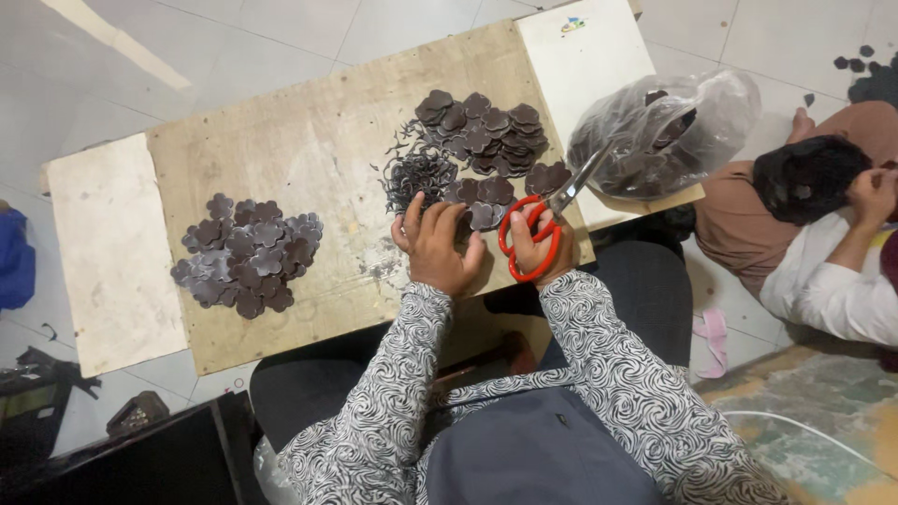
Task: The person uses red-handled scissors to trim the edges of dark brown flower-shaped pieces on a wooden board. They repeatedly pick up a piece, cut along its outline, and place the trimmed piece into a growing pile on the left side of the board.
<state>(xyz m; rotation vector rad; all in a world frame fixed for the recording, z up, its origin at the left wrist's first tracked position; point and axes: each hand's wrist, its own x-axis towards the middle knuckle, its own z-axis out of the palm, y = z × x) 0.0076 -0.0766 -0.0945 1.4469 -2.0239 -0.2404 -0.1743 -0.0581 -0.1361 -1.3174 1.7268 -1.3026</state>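
I look down at a low wooden board (309, 140) resting across my lap, with my sleeves in a black and white swirl print below it.

My right hand (543, 248) is closed around the red handles of a pair of scissors (547, 224). Its fingers pass through the loops, and the metal blades point away toward one o'clock, slightly parted.

My left hand (438, 245) lies palm down just beside the scissors, at nine o'clock from them. Its fingers are curled over the near edge of a heap of dark brown flower-shaped cutouts (486, 140); I cannot tell whether it pinches one piece or only rests there.

That heap spreads from my fingertips up toward twelve o'clock. Touching its left side is a tangle of thin dark trimmings (413, 176).

Well apart, at nine o'clock from my left hand, a second pile of the same flower shapes (248, 254) lies on the board.

At two o'clock from the scissors a clear plastic bag (669, 131) holds more dark pieces and rests on a white panel (585, 56) at the board's far right.

At three o'clock another person (823, 234) sits on the tiled floor (281, 37), bent over, one hand raised to a dark-haired head.
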